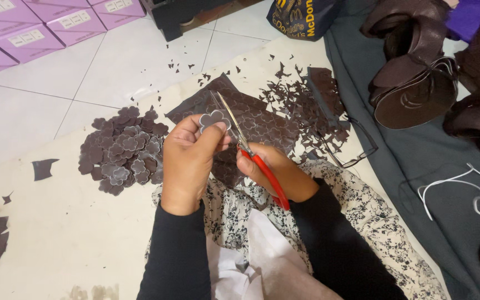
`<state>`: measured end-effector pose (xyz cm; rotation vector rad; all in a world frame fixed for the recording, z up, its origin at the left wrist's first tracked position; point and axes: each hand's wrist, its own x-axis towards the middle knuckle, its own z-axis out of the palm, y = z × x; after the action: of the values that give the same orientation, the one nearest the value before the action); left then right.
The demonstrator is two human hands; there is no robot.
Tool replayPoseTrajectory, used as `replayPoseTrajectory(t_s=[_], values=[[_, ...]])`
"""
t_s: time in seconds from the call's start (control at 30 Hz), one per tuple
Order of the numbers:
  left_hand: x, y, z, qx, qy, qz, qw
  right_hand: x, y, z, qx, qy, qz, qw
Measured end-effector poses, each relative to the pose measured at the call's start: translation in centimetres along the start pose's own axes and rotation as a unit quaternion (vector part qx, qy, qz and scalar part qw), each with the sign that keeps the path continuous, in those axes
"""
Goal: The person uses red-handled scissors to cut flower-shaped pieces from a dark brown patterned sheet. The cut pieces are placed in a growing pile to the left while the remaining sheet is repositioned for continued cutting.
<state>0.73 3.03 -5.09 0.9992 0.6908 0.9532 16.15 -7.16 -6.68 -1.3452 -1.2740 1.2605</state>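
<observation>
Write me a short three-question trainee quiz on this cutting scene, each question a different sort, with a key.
1. True or false: the right hand holds red-handled scissors.
2. Multiple choice: the left hand pinches with its fingers A) a white cord, B) a flower-shaped cutout, C) a purple box.
3. Fill in: the pile of finished cutouts lies to the ____ of the left hand.

Key: 1 true; 2 B; 3 left.
</observation>
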Motion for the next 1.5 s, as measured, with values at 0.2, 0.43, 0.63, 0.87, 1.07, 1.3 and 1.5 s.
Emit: replayPoseTrajectory(t_s=[0.2, 0.43, 0.63, 0.87, 1.07, 1.3, 1.5], values=[[-0.2, 0.3, 0.2, 0.026, 0.008, 0.004, 1.000, -0.1, -0.2, -0.1, -0.011, 0.003, 0.009, 1.000], [-0.1, 0.4, 0.1, 0.029, 0.013, -0.004, 0.999, -0.1, -0.1, -0.3, -0.012, -0.012, -0.008, 1.000], [0.1, 0.3, 0.1, 0.035, 0.016, -0.004, 0.999, 0.0, -0.2, -0.4, -0.028, 0.000, 0.025, 0.999], [0.2, 0.4, 0.1, 0.042, 0.018, -0.003, 0.999, 0.0, -0.5, -0.4, -0.041, -0.007, 0.007, 0.999], [0.2, 0.2, 0.0, 0.073, 0.027, 0.003, 0.997, 0.1, -0.4, -0.4, -0.059, -0.001, 0.005, 0.998], [0.4, -0.3, -0.5, 0.045, 0.018, 0.010, 0.999, 0.7, 1.4, 0.1, -0.031, 0.028, -0.001, 0.999], [0.6, -1.1, 0.1, -0.078, 0.024, -0.015, 0.997, 0.8, 2.0, 0.9, -0.077, 0.086, -0.031, 0.993]])
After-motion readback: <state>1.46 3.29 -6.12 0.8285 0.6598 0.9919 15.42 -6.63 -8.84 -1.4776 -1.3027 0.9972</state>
